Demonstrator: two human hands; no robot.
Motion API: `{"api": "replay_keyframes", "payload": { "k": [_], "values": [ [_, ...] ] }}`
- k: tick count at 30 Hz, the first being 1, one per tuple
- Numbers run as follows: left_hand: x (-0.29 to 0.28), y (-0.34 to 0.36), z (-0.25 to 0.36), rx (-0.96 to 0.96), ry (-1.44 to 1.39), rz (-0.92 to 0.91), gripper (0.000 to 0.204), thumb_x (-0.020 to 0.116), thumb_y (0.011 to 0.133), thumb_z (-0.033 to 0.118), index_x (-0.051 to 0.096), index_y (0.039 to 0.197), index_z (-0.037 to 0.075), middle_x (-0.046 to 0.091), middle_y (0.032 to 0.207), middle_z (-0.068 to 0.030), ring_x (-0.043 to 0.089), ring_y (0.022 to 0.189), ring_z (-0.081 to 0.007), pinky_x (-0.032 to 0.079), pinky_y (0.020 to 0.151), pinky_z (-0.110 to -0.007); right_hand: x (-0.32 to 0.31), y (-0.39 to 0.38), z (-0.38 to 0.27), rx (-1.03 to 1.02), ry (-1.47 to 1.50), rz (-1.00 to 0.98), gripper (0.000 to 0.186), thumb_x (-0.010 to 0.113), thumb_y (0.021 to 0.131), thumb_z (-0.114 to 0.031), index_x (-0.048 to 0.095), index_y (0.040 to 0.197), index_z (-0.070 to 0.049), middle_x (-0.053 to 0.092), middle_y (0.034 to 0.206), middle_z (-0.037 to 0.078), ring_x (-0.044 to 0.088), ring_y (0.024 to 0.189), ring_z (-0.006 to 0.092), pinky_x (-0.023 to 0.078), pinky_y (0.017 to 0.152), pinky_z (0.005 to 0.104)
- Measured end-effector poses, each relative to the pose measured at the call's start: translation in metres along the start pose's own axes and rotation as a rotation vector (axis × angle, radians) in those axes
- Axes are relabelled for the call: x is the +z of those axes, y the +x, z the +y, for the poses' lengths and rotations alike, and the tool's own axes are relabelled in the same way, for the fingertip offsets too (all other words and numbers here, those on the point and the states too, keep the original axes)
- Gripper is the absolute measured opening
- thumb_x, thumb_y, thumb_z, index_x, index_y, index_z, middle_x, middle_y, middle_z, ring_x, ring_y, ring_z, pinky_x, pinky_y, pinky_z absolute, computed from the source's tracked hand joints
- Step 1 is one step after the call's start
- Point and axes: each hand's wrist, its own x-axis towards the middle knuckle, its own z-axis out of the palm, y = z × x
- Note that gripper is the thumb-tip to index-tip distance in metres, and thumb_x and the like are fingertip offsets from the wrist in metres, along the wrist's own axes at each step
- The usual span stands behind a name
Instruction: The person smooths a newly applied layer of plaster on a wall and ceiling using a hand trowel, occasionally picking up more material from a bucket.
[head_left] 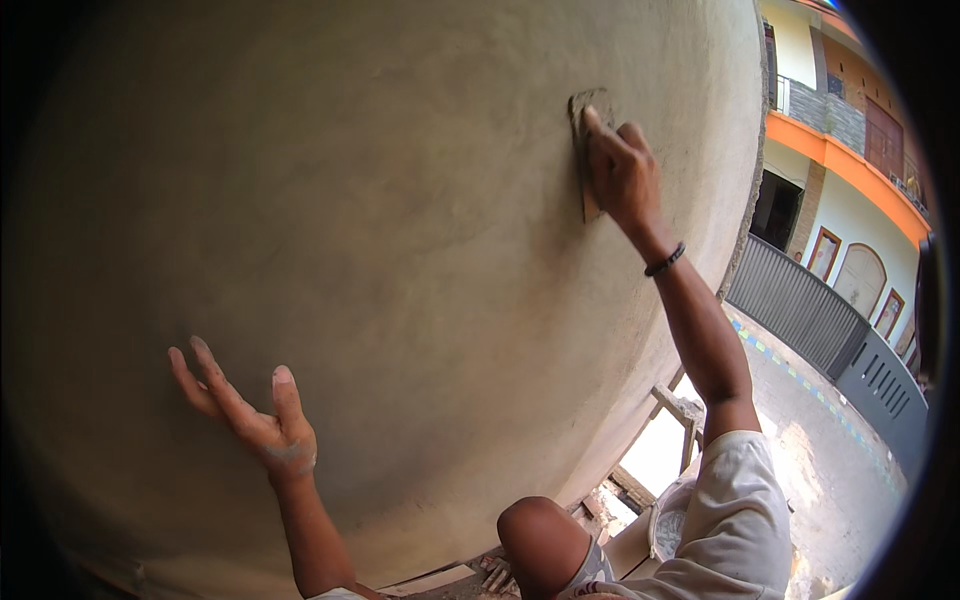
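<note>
Two bare hands appear in the head view, set well apart before a broad, grey-brown plastered wall [380,230]. The left hand [268,425] is raised at the lower left, spread wide, its thumb up and its fingers reaching up and to the left; it has hold of nothing. Pale grey smears mark its wrist and thumb tip. Whether its fingertips touch the wall cannot be told.

The right hand [625,175] is higher up, right of the middle, closed round a flat hand tool [584,170], with one finger stretched along the upper part. This tool is at the upper right of the wall, close to the wall's right-hand side, its long edge running roughly up and down. Its upper end is coated in grey; how much of its face meets the plaster is hidden. A dark bracelet [665,260] circles the right wrist, and the arm runs down into a pale sleeve [745,490].

At the lower edge a bent knee [540,540] shows near the wall's foot. Beside the sleeve, partly covered by it, is a round container [653,537] with something pale inside, and just above that a wooden frame [688,412]. Farther right, a paved street [800,395] runs past a grey gate [800,300] and a building [835,150] with an orange band.
</note>
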Motion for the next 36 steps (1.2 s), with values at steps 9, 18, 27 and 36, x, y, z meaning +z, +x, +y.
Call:
{"api": "replay_keyframes", "payload": {
  "k": [9, 18, 27, 36],
  "values": [
    [0.01, -0.008, -0.019, -0.123, 0.151, -0.207, 0.091, 0.061, 0.092, 0.04, 0.01, 0.158, 0.006, 0.001, 0.166, -0.0157, -0.003, 0.149, -0.0484, 0.004, 0.118, -0.062, 0.014, -0.077, 0.047, 0.058, 0.003, -0.033, 0.044, 0.06, 0.093, -0.008, 0.063, 0.135, -0.02, 0.047, 0.079, 0.006, 0.049, 0.067, 0.0183, 0.047, 0.062, 0.0325],
    [0.014, -0.01, -0.022, -0.104, 0.311, -0.224, 0.096, 0.061, 0.088, 0.051, 0.011, 0.159, 0.011, -0.001, 0.166, -0.0165, -0.006, 0.147, -0.0544, 0.005, 0.115, -0.068, 0.001, 0.124, 0.081, 0.168, -0.082, 0.074, 0.035, 0.055, 0.094, -0.027, 0.068, 0.126, -0.023, 0.069, 0.095, 0.019, 0.068, 0.085, 0.0346, 0.053, 0.076, 0.0418],
    [0.01, -0.005, -0.023, -0.133, 0.271, -0.242, 0.091, 0.061, 0.088, 0.053, 0.018, 0.159, 0.015, -0.002, 0.165, -0.0178, -0.007, 0.145, -0.0563, 0.005, 0.114, -0.07, 0.015, 0.017, 0.028, -0.056, -0.085, 0.027, 0.034, 0.06, 0.096, -0.021, 0.068, 0.129, -0.024, 0.055, 0.077, 0.009, 0.058, 0.066, 0.0219, 0.051, 0.065, 0.0386],
    [0.016, -0.006, -0.017, -0.162, 0.194, -0.261, 0.088, 0.068, 0.086, 0.039, 0.023, 0.158, 0.014, -0.004, 0.164, -0.022, -0.009, 0.143, -0.0605, 0.003, 0.111, -0.073, 0.003, 0.115, 0.07, 0.393, 0.036, -0.004, 0.037, 0.057, 0.094, -0.029, 0.066, 0.129, -0.023, 0.073, 0.091, 0.017, 0.07, 0.081, 0.0271, 0.053, 0.073, 0.0391]
  ]
}}
